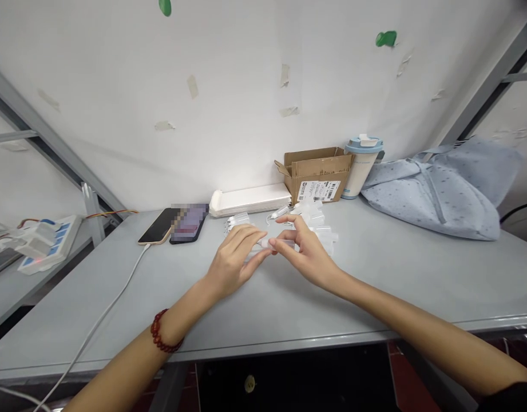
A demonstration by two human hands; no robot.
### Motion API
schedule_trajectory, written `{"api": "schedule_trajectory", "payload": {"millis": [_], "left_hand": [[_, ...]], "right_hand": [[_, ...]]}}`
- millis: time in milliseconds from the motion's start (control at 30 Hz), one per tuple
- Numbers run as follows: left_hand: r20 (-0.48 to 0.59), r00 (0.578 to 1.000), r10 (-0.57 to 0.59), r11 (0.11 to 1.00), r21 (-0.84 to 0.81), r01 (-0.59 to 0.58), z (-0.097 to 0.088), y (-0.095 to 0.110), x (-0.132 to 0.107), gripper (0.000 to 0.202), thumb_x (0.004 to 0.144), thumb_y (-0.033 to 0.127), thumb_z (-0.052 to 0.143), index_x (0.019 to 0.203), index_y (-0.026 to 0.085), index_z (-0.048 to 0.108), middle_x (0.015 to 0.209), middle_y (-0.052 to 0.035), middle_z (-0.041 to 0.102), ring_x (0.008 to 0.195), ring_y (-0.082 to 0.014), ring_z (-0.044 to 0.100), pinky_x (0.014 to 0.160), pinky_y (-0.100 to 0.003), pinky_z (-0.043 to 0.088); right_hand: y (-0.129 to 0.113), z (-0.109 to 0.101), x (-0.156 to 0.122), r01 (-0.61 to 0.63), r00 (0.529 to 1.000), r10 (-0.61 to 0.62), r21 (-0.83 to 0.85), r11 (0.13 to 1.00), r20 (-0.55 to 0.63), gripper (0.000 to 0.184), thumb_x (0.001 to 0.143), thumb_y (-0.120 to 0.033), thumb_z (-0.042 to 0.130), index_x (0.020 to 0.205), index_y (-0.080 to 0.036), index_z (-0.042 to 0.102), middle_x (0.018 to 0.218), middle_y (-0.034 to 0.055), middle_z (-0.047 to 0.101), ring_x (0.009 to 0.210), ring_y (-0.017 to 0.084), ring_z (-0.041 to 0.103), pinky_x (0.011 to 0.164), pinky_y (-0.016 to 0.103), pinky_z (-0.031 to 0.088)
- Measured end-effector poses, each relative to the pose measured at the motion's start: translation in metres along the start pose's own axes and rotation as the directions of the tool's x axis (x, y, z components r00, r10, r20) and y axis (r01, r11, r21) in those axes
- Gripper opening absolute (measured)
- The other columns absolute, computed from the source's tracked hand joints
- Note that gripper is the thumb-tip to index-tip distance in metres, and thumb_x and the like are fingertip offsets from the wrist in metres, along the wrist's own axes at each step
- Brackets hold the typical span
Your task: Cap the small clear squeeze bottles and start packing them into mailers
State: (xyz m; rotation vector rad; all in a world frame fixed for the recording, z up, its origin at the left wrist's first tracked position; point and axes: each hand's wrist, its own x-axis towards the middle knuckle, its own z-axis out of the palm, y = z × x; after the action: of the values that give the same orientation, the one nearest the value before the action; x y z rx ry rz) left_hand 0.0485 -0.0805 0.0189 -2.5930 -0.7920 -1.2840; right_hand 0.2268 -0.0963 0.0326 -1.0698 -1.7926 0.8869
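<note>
A small translucent plastic tube with a white end [265, 243] lies between my hands, just above the table. My right hand [308, 252] pinches it between thumb and fingers, with the index finger raised. At the tube's left end, the fingers of my left hand [237, 257] are closed on the white part. Part of the tube is hidden by the fingertips. Behind my left hand sits a small group of similar clear tubes [238, 219]. More clear plastic pieces [317, 217] are heaped behind my right hand, and one capped tube [280, 213] with a white cord lies between the groups.
Along the wall stand a stack of white flat sheets or sleeves [252, 200], an open cardboard box [319, 177], a lidded cup [361, 169] and a blue cloth bag [435, 197]. Two phones [158, 226] lie left, one on a white cable [113, 303]. A power strip [52, 246] is far left.
</note>
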Motion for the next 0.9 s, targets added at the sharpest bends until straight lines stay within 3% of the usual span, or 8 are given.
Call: {"api": "schedule_trajectory", "payload": {"millis": [233, 600, 900], "left_hand": [[0.035, 0.994, -0.1, 0.991, -0.085, 0.103, -0.002, -0.001, -0.002, 0.018, 0.084, 0.016, 0.054, 0.101, 0.015, 0.059, 0.076, -0.0044, 0.06, 0.073, -0.0154, 0.053, 0.069, -0.031, 0.045], [-0.062, 0.977, -0.202, 0.975, -0.107, 0.194, -0.013, -0.005, 0.005, 0.007, 0.082, 0.014, 0.056, 0.081, 0.016, 0.062, 0.07, -0.0028, 0.061, 0.067, -0.0135, 0.052, 0.064, -0.028, 0.043], [-0.104, 0.957, -0.27, 0.962, -0.058, 0.265, -0.016, -0.001, 0.006, 0.005, 0.08, 0.018, 0.059, 0.078, 0.016, 0.062, 0.066, -0.0015, 0.059, 0.066, -0.0132, 0.052, 0.065, -0.028, 0.044]], "right_hand": [[0.001, -0.006, 0.004, 0.009, 0.999, -0.009, 0.003, 1.0, -0.044, 0.027, 0.084, -0.036, 0.051, 0.104, -0.02, 0.041, 0.067, -0.0024, 0.063, 0.064, 0.013, 0.055, 0.054, 0.024, 0.033], [0.002, -0.015, 0.008, 0.008, 0.991, 0.0, 0.059, 0.998, -0.133, 0.024, 0.084, -0.04, 0.051, 0.099, -0.022, 0.044, 0.069, -0.0018, 0.062, 0.069, 0.015, 0.059, 0.056, 0.025, 0.038], [0.003, -0.017, 0.009, 0.045, 0.985, -0.035, 0.061, 0.997, -0.167, 0.02, 0.086, -0.039, 0.049, 0.097, -0.022, 0.046, 0.069, -0.0018, 0.062, 0.067, 0.014, 0.058, 0.054, 0.025, 0.037]]}}
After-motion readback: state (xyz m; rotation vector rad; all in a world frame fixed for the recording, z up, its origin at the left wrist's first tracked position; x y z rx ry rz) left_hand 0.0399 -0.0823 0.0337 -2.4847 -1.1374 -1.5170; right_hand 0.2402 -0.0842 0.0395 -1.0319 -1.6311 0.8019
